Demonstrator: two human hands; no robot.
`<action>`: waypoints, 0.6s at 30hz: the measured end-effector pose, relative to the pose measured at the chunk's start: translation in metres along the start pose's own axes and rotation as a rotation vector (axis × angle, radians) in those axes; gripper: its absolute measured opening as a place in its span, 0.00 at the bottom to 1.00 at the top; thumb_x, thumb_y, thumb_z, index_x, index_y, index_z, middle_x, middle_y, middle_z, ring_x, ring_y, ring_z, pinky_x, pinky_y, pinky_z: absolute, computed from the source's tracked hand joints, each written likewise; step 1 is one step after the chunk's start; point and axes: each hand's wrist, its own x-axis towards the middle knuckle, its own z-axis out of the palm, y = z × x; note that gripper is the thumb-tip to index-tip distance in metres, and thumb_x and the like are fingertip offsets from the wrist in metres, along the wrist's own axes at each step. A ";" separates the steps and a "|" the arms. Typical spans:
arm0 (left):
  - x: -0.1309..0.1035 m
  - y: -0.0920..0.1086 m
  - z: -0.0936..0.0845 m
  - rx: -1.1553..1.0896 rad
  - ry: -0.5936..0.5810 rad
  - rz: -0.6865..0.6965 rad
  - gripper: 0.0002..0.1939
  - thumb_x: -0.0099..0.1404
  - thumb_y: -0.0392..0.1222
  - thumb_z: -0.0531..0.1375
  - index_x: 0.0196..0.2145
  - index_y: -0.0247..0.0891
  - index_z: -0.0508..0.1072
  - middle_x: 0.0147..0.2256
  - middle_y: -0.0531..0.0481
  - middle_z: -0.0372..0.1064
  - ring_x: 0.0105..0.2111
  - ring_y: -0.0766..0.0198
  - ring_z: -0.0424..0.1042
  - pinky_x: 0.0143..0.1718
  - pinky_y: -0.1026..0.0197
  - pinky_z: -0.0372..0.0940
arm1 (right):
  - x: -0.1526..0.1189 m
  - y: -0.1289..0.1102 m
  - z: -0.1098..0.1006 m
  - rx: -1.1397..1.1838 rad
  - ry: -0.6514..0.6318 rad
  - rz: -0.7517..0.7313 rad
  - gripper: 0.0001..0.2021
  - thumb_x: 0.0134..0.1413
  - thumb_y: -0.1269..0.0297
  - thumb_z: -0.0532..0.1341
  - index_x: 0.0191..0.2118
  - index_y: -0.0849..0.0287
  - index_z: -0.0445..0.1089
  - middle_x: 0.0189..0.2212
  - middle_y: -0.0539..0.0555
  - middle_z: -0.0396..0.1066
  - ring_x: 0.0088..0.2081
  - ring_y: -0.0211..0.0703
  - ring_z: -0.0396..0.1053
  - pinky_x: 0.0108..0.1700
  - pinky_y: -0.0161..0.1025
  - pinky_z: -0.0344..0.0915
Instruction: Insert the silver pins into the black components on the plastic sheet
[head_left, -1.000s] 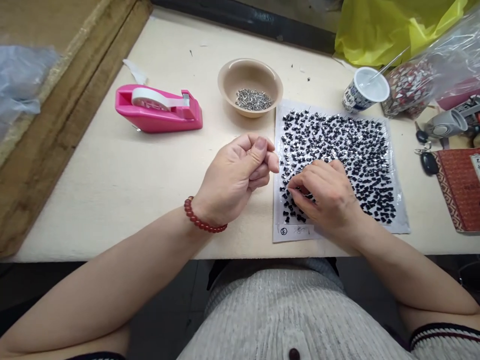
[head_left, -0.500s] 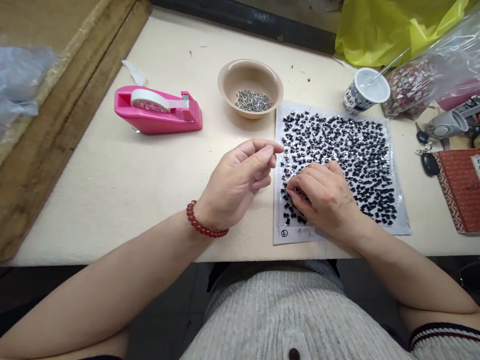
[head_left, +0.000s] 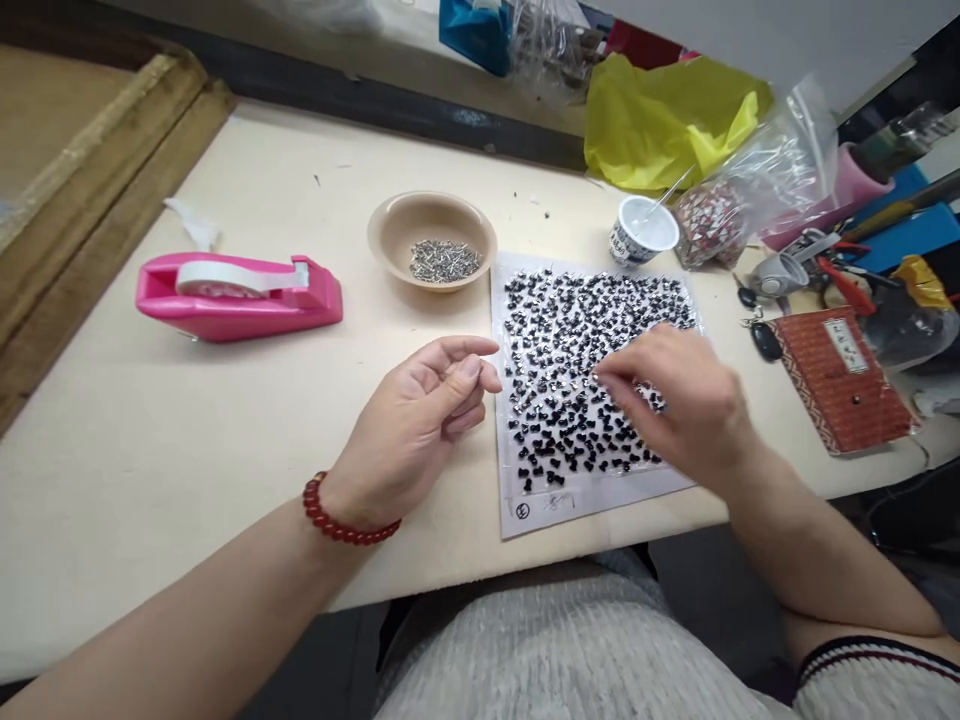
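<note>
A white sheet [head_left: 517, 522] on the table carries many small black pieces [head_left: 562, 425], with shiny bits among them. Over its right half is my right hand [head_left: 679, 405], thumb and forefinger pinched; a tiny bright speck shows at the tips, too small to name. My left hand [head_left: 416, 430], with a red bead bracelet on its wrist, hovers by the sheet's left edge. Its thumb presses on curled fingers while the forefinger points out; whatever it may hold is hidden. Behind the hands stands a beige bowl [head_left: 382, 240] with small silver metal pins [head_left: 444, 262] in it.
A pink tape dispenser [head_left: 262, 318] sits at the left, near a wooden frame [head_left: 112, 215]. Beyond the sheet are a white cup [head_left: 626, 243] with a thin stick, a bag of red and silver bits [head_left: 709, 225] and a yellow bag [head_left: 645, 120]. Keys [head_left: 765, 340] and a red pouch [head_left: 832, 385] lie right.
The camera view has turned and shifted right. My right hand has lifted from the sheet's lower left part and moved right across it. My left hand keeps nearly the same pose.
</note>
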 end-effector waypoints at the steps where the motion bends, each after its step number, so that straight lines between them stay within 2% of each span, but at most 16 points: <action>1: 0.001 0.000 -0.001 0.001 0.001 -0.003 0.06 0.61 0.36 0.64 0.37 0.35 0.75 0.27 0.51 0.68 0.18 0.76 0.53 0.19 0.70 0.52 | 0.005 0.017 -0.006 -0.024 0.025 0.017 0.04 0.56 0.72 0.60 0.33 0.60 0.72 0.29 0.54 0.75 0.32 0.39 0.69 0.34 0.40 0.61; 2: 0.002 -0.001 -0.001 0.003 0.000 -0.005 0.05 0.60 0.37 0.64 0.36 0.35 0.75 0.27 0.51 0.69 0.18 0.76 0.53 0.19 0.70 0.51 | 0.013 0.037 -0.012 -0.073 0.047 0.052 0.05 0.57 0.70 0.59 0.34 0.61 0.74 0.29 0.55 0.76 0.32 0.38 0.69 0.33 0.39 0.62; 4: 0.004 -0.002 -0.002 0.012 -0.009 -0.010 0.05 0.60 0.38 0.65 0.33 0.35 0.75 0.27 0.50 0.69 0.18 0.76 0.53 0.19 0.70 0.51 | 0.033 0.078 -0.017 -0.222 0.088 0.215 0.11 0.57 0.65 0.59 0.35 0.64 0.76 0.30 0.58 0.76 0.33 0.37 0.69 0.33 0.39 0.60; 6: 0.005 -0.003 -0.003 0.029 -0.010 -0.018 0.05 0.59 0.39 0.66 0.31 0.34 0.76 0.27 0.50 0.70 0.19 0.76 0.53 0.19 0.71 0.51 | 0.057 0.115 -0.016 -0.387 -0.016 0.258 0.17 0.54 0.58 0.58 0.36 0.68 0.77 0.35 0.60 0.76 0.40 0.43 0.69 0.35 0.44 0.57; 8: 0.006 -0.004 -0.003 0.044 -0.017 -0.033 0.05 0.59 0.39 0.66 0.31 0.34 0.77 0.26 0.51 0.69 0.20 0.76 0.54 0.19 0.72 0.52 | 0.079 0.141 -0.011 -0.502 -0.199 0.202 0.25 0.56 0.55 0.51 0.40 0.72 0.76 0.41 0.62 0.74 0.46 0.49 0.67 0.37 0.49 0.54; 10: 0.006 -0.004 -0.003 0.056 -0.041 -0.055 0.05 0.59 0.39 0.66 0.31 0.34 0.77 0.25 0.51 0.67 0.20 0.75 0.55 0.20 0.72 0.53 | 0.094 0.156 -0.004 -0.516 -0.257 0.150 0.33 0.57 0.51 0.43 0.33 0.76 0.76 0.41 0.64 0.72 0.46 0.52 0.65 0.38 0.54 0.51; 12: 0.007 -0.004 -0.003 0.062 -0.071 -0.071 0.05 0.60 0.39 0.66 0.31 0.34 0.77 0.25 0.52 0.65 0.20 0.75 0.55 0.20 0.72 0.53 | 0.104 0.164 0.003 -0.575 -0.316 0.051 0.43 0.55 0.49 0.30 0.22 0.79 0.74 0.41 0.65 0.70 0.47 0.54 0.64 0.37 0.57 0.48; 14: 0.008 -0.004 -0.004 0.058 -0.094 -0.073 0.05 0.60 0.39 0.65 0.32 0.34 0.76 0.25 0.52 0.65 0.20 0.75 0.55 0.20 0.72 0.53 | 0.110 0.167 0.008 -0.627 -0.388 -0.042 0.46 0.49 0.52 0.21 0.07 0.79 0.62 0.38 0.65 0.67 0.45 0.56 0.63 0.37 0.59 0.45; 15: 0.008 -0.004 -0.004 0.055 -0.094 -0.067 0.05 0.61 0.39 0.65 0.32 0.34 0.76 0.25 0.52 0.64 0.20 0.75 0.54 0.20 0.72 0.53 | 0.112 0.167 0.010 -0.637 -0.397 -0.059 0.45 0.49 0.49 0.21 0.01 0.75 0.54 0.35 0.63 0.69 0.46 0.54 0.64 0.36 0.58 0.46; 17: 0.009 -0.005 -0.004 0.052 -0.099 -0.062 0.05 0.61 0.39 0.64 0.32 0.33 0.75 0.25 0.53 0.64 0.20 0.75 0.54 0.19 0.71 0.52 | 0.116 0.164 0.010 -0.642 -0.301 0.027 0.42 0.49 0.41 0.29 -0.03 0.69 0.34 0.30 0.58 0.71 0.41 0.48 0.70 0.34 0.53 0.49; 18: 0.009 -0.005 -0.004 0.051 -0.103 -0.064 0.05 0.62 0.38 0.64 0.32 0.33 0.75 0.25 0.53 0.63 0.20 0.75 0.54 0.19 0.71 0.52 | 0.117 0.160 0.008 -0.620 -0.204 0.113 0.42 0.47 0.36 0.40 -0.02 0.65 0.30 0.34 0.60 0.74 0.33 0.41 0.73 0.32 0.49 0.49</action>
